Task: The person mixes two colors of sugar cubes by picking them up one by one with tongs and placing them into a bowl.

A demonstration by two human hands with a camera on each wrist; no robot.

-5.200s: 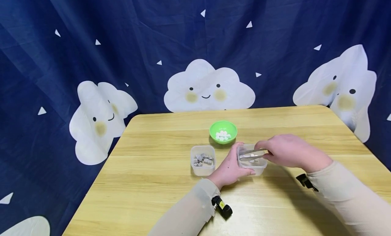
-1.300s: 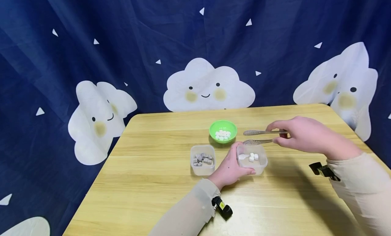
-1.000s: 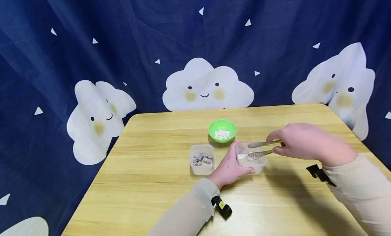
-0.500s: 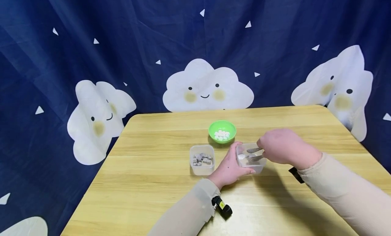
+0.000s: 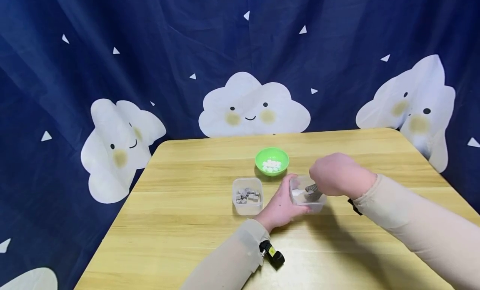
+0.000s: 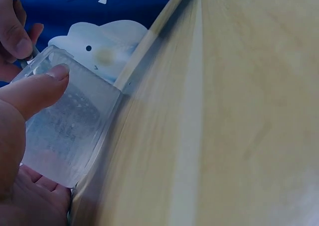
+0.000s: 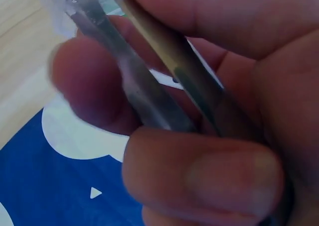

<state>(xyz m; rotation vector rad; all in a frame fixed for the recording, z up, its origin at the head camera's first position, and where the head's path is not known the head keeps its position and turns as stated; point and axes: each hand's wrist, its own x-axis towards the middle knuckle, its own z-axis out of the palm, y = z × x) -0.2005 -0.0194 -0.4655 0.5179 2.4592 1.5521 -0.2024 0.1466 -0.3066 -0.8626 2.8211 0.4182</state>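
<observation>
My left hand [image 5: 279, 204] grips a clear plastic container [image 5: 318, 207] from its left side, thumb across the near wall in the left wrist view. In my right hand [image 5: 335, 173] I hold metal tongs [image 7: 154, 104], their dimpled tips down inside that container. A white piece [image 5: 298, 192] shows at the container's left; the tongs and hand hide much of the rest. Whether something lies between the tips cannot be told. Behind stands a green bowl [image 5: 271, 150] with several white cubes [image 5: 271, 165] in it.
A second clear container [image 5: 247, 209] with several grey cubes [image 5: 247, 195] stands left of my left hand. Everything sits on a wooden table [image 5: 180, 227]. A dark blue curtain [image 5: 187, 31] with clouds hangs behind the table's far edge.
The tongs were above the container's right rear about a second ago. My right hand has since moved left, lowered their tips into the container and tilted them steeper. My left hand stays put.
</observation>
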